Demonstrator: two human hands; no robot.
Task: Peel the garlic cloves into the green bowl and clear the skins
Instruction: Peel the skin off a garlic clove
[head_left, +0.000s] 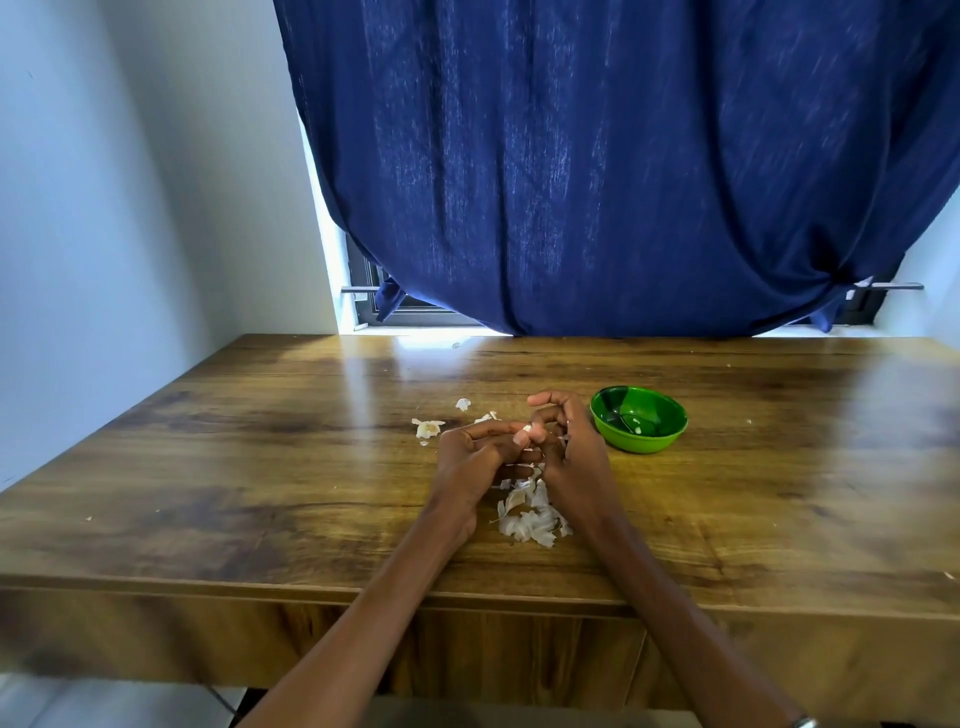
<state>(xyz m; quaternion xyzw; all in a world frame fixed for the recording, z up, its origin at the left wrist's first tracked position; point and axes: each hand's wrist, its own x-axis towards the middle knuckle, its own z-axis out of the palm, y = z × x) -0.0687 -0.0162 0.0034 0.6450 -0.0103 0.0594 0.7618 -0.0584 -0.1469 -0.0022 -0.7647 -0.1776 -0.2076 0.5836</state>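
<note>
Both my hands meet over the middle of the wooden table (260, 467). My left hand (475, 452) and my right hand (563, 441) pinch a small garlic clove (528, 429) between their fingertips; most of the clove is hidden by fingers. A pile of white garlic skins (527, 514) lies on the table just below the hands. More skin scraps (427, 427) lie to the left, and a small piece (463, 404) lies beyond. The green bowl (638, 418) stands just right of my right hand, with a little pale garlic inside.
A dark blue curtain (623, 182) hangs over the window behind the table's far edge. A white wall (130, 208) stands at the left. The table's near edge runs across the lower part of the view.
</note>
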